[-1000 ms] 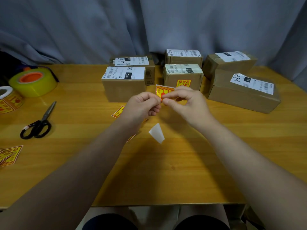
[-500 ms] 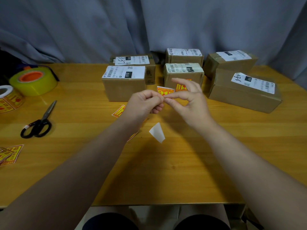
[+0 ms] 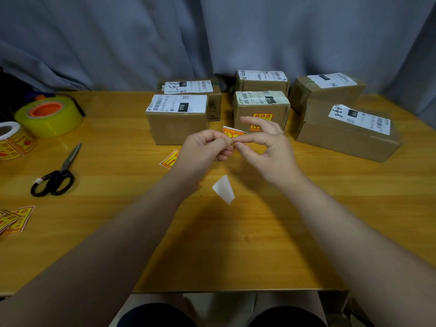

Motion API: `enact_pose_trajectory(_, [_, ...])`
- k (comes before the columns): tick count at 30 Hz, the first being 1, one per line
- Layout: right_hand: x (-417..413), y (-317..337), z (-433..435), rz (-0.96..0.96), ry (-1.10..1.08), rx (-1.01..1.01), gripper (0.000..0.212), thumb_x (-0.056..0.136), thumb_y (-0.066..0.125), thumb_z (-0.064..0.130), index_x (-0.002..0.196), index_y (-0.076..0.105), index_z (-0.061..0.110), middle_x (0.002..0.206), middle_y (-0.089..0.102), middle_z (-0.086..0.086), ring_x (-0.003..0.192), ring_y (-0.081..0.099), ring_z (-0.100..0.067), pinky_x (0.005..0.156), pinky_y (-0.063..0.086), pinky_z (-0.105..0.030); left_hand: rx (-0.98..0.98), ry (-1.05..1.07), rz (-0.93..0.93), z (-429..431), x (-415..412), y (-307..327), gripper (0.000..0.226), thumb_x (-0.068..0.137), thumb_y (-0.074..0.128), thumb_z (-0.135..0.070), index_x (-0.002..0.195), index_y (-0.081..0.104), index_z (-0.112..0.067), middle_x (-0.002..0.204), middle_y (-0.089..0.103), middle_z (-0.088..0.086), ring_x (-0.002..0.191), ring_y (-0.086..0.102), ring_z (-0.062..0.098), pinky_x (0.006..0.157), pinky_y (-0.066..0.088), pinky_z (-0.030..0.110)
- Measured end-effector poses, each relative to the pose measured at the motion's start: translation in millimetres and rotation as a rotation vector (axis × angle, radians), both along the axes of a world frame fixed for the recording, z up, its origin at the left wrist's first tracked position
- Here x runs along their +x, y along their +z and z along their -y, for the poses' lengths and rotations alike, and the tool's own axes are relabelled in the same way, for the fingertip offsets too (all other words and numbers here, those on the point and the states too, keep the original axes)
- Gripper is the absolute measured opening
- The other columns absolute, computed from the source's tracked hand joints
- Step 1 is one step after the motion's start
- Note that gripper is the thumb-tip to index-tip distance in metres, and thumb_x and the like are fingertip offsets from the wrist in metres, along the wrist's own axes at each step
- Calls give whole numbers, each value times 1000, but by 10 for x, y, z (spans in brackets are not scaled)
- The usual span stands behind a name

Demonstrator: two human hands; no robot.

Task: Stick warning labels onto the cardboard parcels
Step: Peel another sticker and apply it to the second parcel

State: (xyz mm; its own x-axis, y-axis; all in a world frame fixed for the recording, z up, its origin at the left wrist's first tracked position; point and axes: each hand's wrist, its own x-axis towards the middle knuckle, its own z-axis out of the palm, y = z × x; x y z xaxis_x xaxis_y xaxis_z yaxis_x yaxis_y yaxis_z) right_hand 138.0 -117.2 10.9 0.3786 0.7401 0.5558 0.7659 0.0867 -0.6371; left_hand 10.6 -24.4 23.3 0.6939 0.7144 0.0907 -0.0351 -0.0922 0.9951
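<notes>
Middle of the frame: left hand (image 3: pixel 205 149) curled tight, thumb and first finger pinching a small yellow-and-red warning label (image 3: pixel 232 132) by its lower edge. Right beside it, on the same label, right hand (image 3: pixel 266 147), pinching with thumb and first finger only, the other three fingers lifted and fanned out. Label held up in the air above the yellow wooden table (image 3: pixel 236 244), just in front of the brown cardboard parcels (image 3: pixel 177 123) in the upper middle and upper right, not touching any of them. Behind the right fingers, on the front of the middle parcel, another yellow sticker (image 3: pixel 262 116) already stuck on. Below the hands, a scrap of white backing paper (image 3: pixel 223 189) lying on the wood. Left of the left wrist, one more loose yellow sticker (image 3: pixel 169 159), partly hidden. Plenty of bare wood in the lower half of the frame, down to the near table edge at the bottom. Far left: black-handled scissors (image 3: pixel 56 175), a fat yellow tape roll with an orange core (image 3: pixel 49 116), a roll of stickers (image 3: pixel 11 140) cut off by the left edge, and a few cut stickers (image 3: pixel 14 218) at the lower left. Grey curtain (image 3: pixel 212 36) across the top. Compared with a second ago: right hand's spare fingers opened up instead of tucked in, less of the held label showing, the stuck sticker now half covered.
</notes>
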Motion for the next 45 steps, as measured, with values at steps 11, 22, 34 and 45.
enact_pose_trajectory(11, [44, -47, 2, 311, -9, 84, 21, 85, 59, 28, 94, 75, 19, 126, 59, -5, 118, 41, -21, 96, 39, -46, -300, 56, 7, -1, 17, 69, 18, 91, 57, -19, 84, 64, -5, 68, 64, 4, 61, 61, 11, 60, 53, 20])
enact_pose_trajectory(22, [-193, 51, -10, -702, 137, -62, 11, 92, 59, 22, 95, 69, 19, 93, 67, 3, 88, 65, -13, 84, 54, -37, -172, 96, 36, 7, -5, -75, 7, 90, 59, -12, 88, 66, -10, 69, 66, -1, 63, 62, 5, 63, 53, 15])
enact_pose_trajectory(34, [-89, 59, -36, -491, -18, -49, 20, 87, 62, 3, 97, 67, 19, 95, 68, -8, 64, 64, -11, 71, 57, -31, -48, 6, -151, -72, -54, -17, 11, 89, 60, -10, 83, 69, -8, 73, 64, 4, 62, 60, 7, 59, 52, 16])
enact_pose_trajectory(45, [-84, 70, -34, -603, 38, -33, 20, 86, 62, 0, 99, 68, 14, 93, 68, -13, 60, 63, -8, 67, 55, -23, -28, -39, -138, -39, -26, -5, 14, 88, 59, -7, 77, 66, -10, 66, 62, 1, 58, 57, 6, 58, 49, 15])
